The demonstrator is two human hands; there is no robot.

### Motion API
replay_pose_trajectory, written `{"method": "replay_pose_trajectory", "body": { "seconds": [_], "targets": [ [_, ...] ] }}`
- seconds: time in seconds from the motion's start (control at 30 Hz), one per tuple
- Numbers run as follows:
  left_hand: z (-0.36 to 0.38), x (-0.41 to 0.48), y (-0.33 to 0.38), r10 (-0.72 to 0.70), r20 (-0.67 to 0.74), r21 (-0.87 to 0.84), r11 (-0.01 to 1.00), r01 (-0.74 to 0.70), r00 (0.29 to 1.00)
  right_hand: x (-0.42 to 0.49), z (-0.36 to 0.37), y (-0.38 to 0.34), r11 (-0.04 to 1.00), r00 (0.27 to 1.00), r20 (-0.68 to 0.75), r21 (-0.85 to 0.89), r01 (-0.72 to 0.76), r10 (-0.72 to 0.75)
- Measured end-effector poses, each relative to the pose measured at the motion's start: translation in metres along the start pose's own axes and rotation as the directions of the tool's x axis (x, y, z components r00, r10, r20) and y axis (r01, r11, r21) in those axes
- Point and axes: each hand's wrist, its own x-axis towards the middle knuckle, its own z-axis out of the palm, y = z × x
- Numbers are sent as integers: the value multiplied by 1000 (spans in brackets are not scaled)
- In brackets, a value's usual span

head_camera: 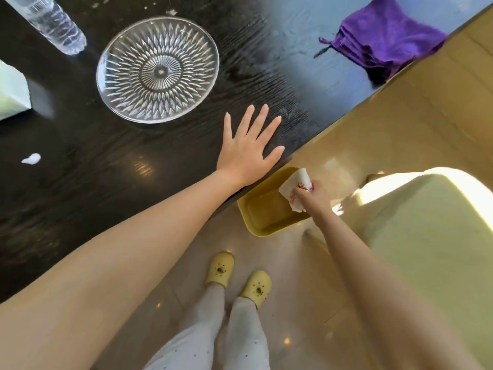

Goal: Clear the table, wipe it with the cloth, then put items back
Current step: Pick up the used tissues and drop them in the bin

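My left hand point(249, 148) lies flat on the black table point(93, 188), fingers spread, near its right edge and holding nothing. My right hand point(312, 198) is below the table edge, closed on a crumpled white paper wrapper point(294, 186) with red print, right over a yellow bin point(266, 214) on the floor. A clear patterned glass plate point(158, 69) sits on the table just beyond my left hand. A folded purple cloth point(384, 38) rests at the far right of the table by the edge. A clear plastic bottle point(53, 22) lies at the top left.
A pale green and white box point(12, 94) sits at the left edge. A small white scrap point(31, 158) lies on the table at left, with crumbs near the far side. A light chair point(432, 236) stands at right. My feet in yellow slippers point(238, 279) are on the tiled floor.
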Motion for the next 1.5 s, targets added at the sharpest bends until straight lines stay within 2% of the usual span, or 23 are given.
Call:
{"method": "replay_pose_trajectory", "body": {
  "seconds": [0.27, 0.37, 0.5, 0.8, 0.9, 1.03, 1.27, 1.37, 1.5],
  "targets": [
    [3, 1, 0, 0, -74, -14, 1000, -1, 997, 44, 46, 35, 976, 999, -35, -213, -37, 30],
    [5, 0, 2, -2, -79, -4, 1000, 1, 997, 53, 61, 44, 958, 1000, -12, -286, 0, -4],
    [4, 1, 0, -1, -70, -6, 1000, 0, 998, 51, 70, 50, 948, 999, 1, -314, -46, 49],
    [2, 1, 0, -7, -34, -9, 1000, 7, 999, 37, 51, 34, 917, 987, 154, -399, 13, 53],
    [2, 1, 0, -8, -17, -15, 1000, 8, 1000, 28, 40, 20, 861, 979, 194, -507, 48, 59],
    [-4, 1, 0, -4, 66, 2, 1000, 4, 998, 7, 16, -9, 757, 961, 268, -642, 122, 73],
    [-40, -5, 0, 5, 317, -52, 999, 12, 948, -46, -52, -82, 664, 922, 376, -713, 227, 88],
    [-61, -15, -1, -11, 431, -88, 995, 54, 903, -71, -77, -113, 651, 911, 407, -709, 271, 64],
    [-89, -25, -5, -43, 508, -117, 986, 119, 860, -98, -103, -148, 670, 915, 403, -674, 310, -18]
  ]
}}
